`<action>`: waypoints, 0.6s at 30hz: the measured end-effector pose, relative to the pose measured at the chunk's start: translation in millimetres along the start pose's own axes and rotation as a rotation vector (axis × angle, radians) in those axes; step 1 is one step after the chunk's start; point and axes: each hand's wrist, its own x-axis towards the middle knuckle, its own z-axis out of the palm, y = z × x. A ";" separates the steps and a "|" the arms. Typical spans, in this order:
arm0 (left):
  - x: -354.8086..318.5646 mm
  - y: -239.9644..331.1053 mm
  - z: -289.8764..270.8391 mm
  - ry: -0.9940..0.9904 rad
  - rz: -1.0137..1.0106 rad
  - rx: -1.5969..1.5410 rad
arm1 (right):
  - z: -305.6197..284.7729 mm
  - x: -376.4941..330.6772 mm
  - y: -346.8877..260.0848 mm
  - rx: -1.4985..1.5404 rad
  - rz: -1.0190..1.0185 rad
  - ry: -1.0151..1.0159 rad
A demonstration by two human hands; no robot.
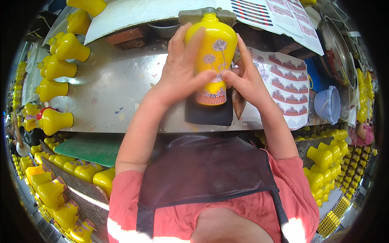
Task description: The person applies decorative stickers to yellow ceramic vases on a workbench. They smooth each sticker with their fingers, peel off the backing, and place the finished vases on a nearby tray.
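Observation:
A glossy yellow vase (202,46) lies with its neck pointing away and its narrow foot toward me. Purple lotus decals and a patterned band around the foot decorate it. My left hand (178,71) lies along its left side, thumb on the lower front. On the right side, my right hand (249,77) grips it, thumb pressed by a decal stem. The neck rests at a grey padded support (189,16). Under the foot is a black cloth (206,115). A brown pointed tool (238,104) juts out below my right hand; whether I hold it is hidden.
Decal sheets (289,87) lie right of the vase, with another sheet (279,16) behind. A light-blue bucket (327,104) stands at the right. Several yellow vases (60,71) line the metal table's (117,89) left side; more fill racks below. A green board (87,150) is at lower left.

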 end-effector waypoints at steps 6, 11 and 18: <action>1.0 0.4 -0.5 0.004 -0.010 0.035 | -15.1 14.2 -15.7 -0.120 0.051 0.212; 0.1 0.9 2.2 0.024 -0.013 0.025 | -31.4 19.2 -57.9 0.243 0.123 0.242; -3.6 1.2 2.9 0.038 -0.033 -0.029 | -9.9 19.2 -64.9 -0.903 -0.842 0.328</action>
